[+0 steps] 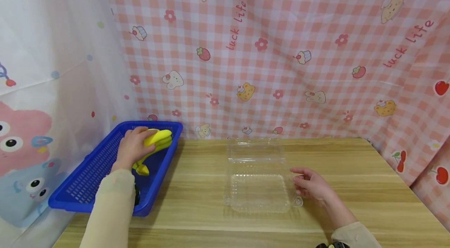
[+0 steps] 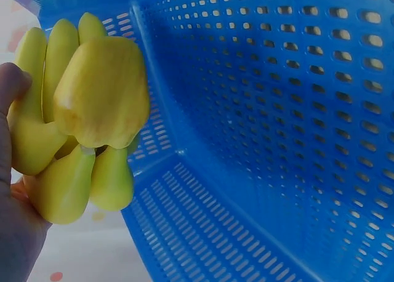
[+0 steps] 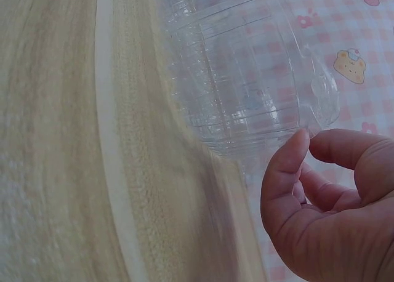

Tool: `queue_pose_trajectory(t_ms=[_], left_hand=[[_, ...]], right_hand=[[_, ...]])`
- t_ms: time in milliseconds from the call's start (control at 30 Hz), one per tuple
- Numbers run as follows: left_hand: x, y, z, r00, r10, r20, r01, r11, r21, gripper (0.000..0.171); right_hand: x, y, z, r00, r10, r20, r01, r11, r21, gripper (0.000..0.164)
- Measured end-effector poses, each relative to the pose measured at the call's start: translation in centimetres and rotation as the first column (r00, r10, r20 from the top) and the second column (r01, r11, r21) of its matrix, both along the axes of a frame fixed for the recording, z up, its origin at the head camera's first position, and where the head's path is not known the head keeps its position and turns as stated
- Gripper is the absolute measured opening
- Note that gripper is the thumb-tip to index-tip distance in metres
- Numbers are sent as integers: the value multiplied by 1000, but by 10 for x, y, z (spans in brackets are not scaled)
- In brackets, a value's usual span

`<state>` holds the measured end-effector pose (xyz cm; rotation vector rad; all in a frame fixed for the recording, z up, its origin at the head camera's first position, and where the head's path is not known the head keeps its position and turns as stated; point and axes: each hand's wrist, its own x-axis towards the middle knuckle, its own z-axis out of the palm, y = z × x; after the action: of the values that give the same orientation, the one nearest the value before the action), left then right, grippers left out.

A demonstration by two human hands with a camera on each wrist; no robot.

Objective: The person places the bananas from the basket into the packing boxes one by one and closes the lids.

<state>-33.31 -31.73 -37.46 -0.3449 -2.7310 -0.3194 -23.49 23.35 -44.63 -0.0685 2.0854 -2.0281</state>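
Note:
Inside the blue basket (image 1: 151, 197), my left hand (image 1: 135, 144) grips a bunch of yellow bananas (image 1: 162, 137) from its left side. The left wrist view shows the bananas (image 2: 60, 66) fanned out, with the bunch's thick blunt stem end towards the camera and the thumb along one side. To the right, a clear plastic clamshell container (image 1: 260, 193) lies on the table with its lid folded back. My right hand (image 1: 311, 185) is at the container's right edge. In the right wrist view, thumb and forefinger pinch the rim of the container (image 3: 246, 103).
A dark green item (image 1: 137, 195) lies in the basket, partly hidden by the left sleeve. The wooden table (image 1: 197, 201) ends at a pink checked cloth (image 1: 225, 68) behind and a white patterned cloth (image 1: 70, 45) on the left, close beside the basket.

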Motion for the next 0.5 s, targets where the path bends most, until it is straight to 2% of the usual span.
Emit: queue_pose_trajectory(t_ms=[267,500], left_hand=[[1,3,12,999,-18,-44,18,1000,-1,50],[1,4,22,998,-29,-51,29,1000,-2,50]], right_hand=[[0,0,0,1000,-9,2,9,1000,2,51],[0,0,0,1000,-6,-1,6,1000,4,50]])
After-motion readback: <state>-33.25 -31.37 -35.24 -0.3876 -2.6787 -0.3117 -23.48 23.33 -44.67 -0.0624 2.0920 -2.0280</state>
